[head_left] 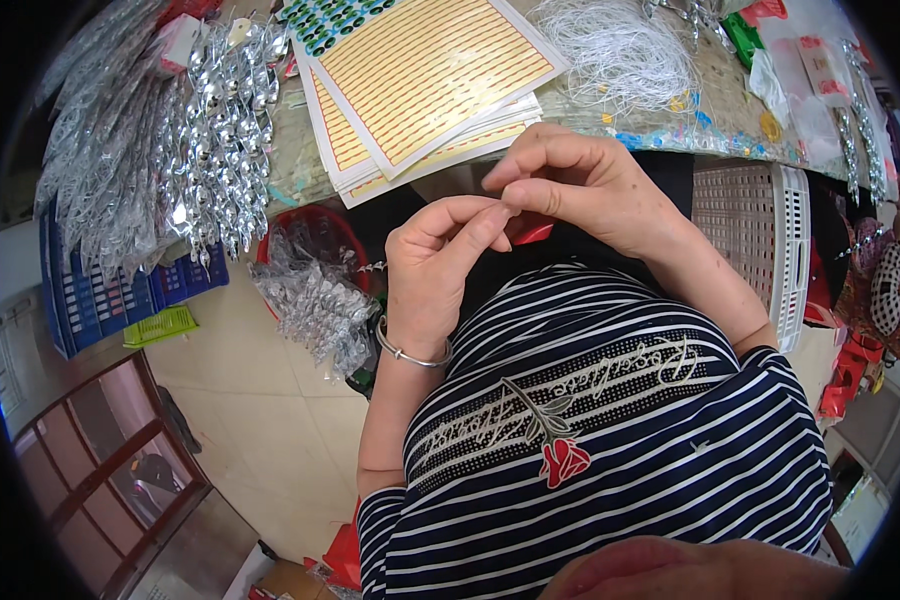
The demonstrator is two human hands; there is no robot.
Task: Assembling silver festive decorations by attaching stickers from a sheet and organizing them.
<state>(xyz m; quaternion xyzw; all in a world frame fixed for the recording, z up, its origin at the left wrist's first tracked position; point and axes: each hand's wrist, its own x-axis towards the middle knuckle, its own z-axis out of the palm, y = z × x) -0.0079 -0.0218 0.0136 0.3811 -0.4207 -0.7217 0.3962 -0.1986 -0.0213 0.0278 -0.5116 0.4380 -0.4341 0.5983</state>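
Note:
My left hand [435, 265] and my right hand [590, 185] meet just off the table's front edge, fingertips close together. Both are closed in a pinch, thumb against finger. Whatever lies between the fingertips is too small or hidden to make out. Just beyond them on the table lies a stack of sticker sheets [440, 75] with rows of yellow and red strips. A sheet of green and blue oval stickers [332, 22] rests at its far left. To the right of the stack is a loose tangle of white string [620, 55].
Silver twisted ornaments [228, 130] and clear plastic packets [110, 140] hang over the table's left edge. Below stands a red bucket [345, 235] with silver bagged pieces [320, 310]. A blue basket [95, 290] is at left, a white plastic basket [790, 250] at right.

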